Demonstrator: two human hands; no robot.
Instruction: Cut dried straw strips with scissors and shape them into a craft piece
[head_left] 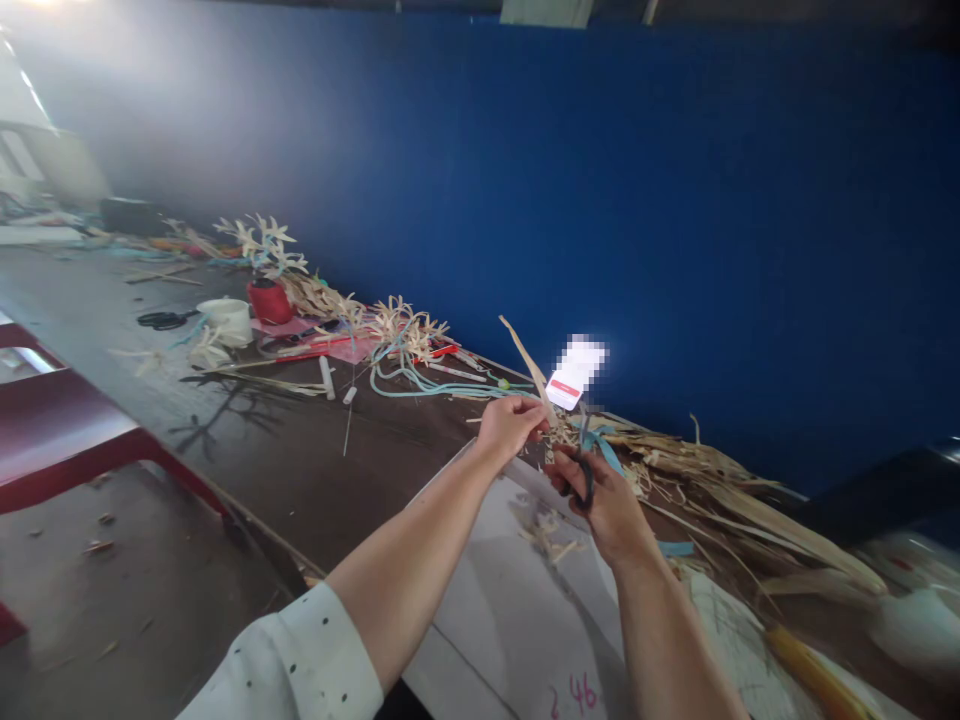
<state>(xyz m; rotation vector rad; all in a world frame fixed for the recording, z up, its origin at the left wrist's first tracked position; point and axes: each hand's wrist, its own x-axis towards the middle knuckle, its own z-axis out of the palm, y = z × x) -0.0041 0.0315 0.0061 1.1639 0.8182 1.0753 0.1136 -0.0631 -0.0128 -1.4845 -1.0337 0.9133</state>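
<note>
My left hand (508, 424) is closed in a pinch on a long dry husk strip (529, 366) that sticks up and to the left. My right hand (604, 500) is closed around the black handles of a pair of scissors (586, 470), whose blades point up at the strip's lower end. Both hands hover over a sheet of white paper (495, 590) strewn with small husk cuttings (551, 535).
A pile of dry husks (720, 480) lies right of my hands along the blue wall. Husk flowers (401, 325), light blue cords (420, 382), a red cup (268, 300), a white bowl (226, 318) and black scissors (161, 320) sit farther left. A red stool (67, 425) stands at left.
</note>
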